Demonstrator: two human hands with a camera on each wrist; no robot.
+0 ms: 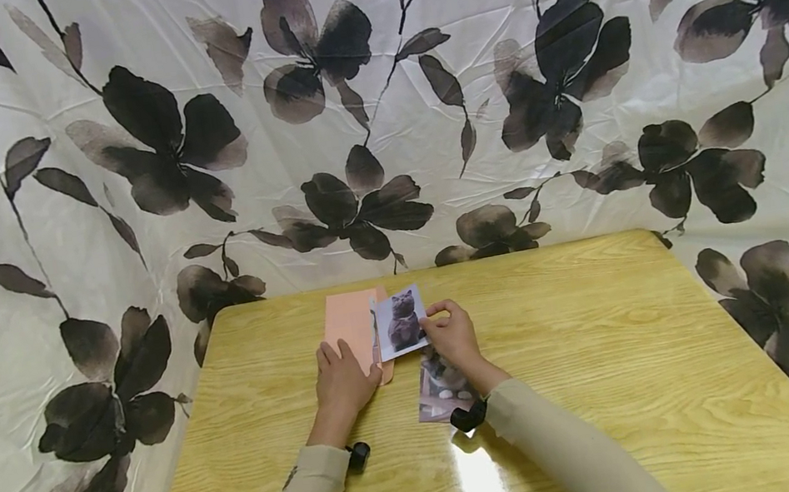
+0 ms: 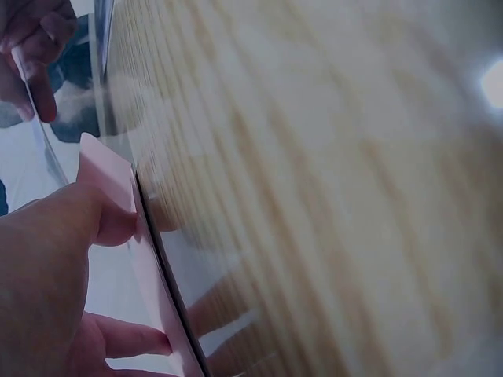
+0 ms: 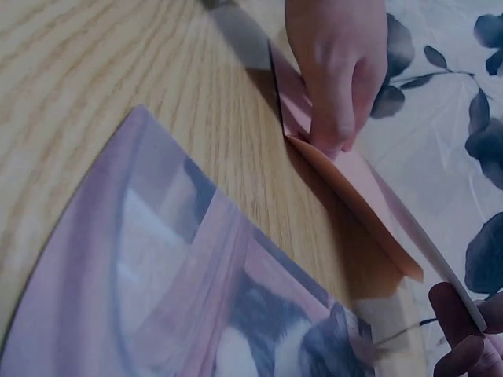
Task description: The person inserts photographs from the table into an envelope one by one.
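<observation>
A pink envelope (image 1: 346, 320) lies on the table, its flap side toward the right. My left hand (image 1: 341, 384) rests on its lower part with fingers spread, and in the left wrist view the thumb presses near the edge of the pink paper (image 2: 110, 173). My right hand (image 1: 456, 338) pinches the right edge of a photo of a grey cat (image 1: 399, 323), tilted and overlapping the envelope's right side. In the right wrist view the envelope's flap (image 3: 361, 204) stands slightly raised. Below the right hand lies a second cat photo (image 1: 438, 404), partly covered by that hand and wrist.
The wooden table (image 1: 606, 351) extends right and toward me, with a bright light reflection near its front. Behind it hangs a white cloth with dark flowers (image 1: 469, 126). Small black wrist cameras (image 1: 358, 456) sit at both wrists.
</observation>
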